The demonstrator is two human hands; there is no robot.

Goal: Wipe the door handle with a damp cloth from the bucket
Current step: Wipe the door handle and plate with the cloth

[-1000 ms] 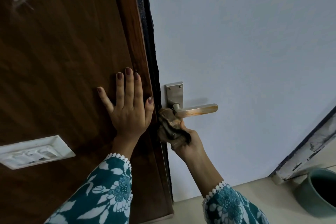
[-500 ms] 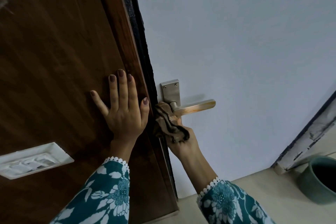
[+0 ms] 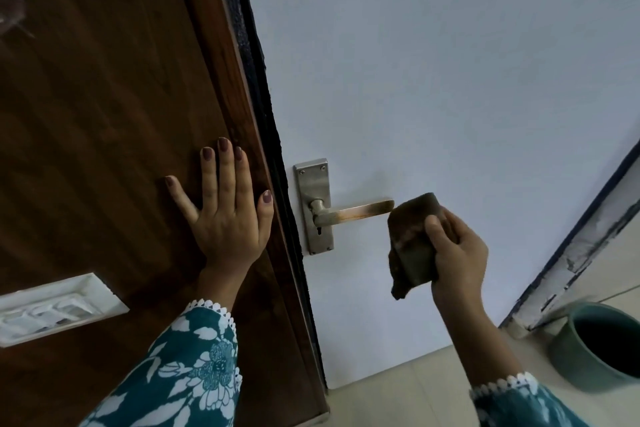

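Two hands (image 3: pixel 225 218), one cloth (image 3: pixel 412 246), one bucket (image 3: pixel 599 350).

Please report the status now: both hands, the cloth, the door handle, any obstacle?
Left hand flat on wooden door. Right hand grips cloth at tip of door handle. Nothing in the way.

Bucket (image 3: pixel 588 354) cut by right edge; lever tip behind cloth (image 3: pixel 414 239)
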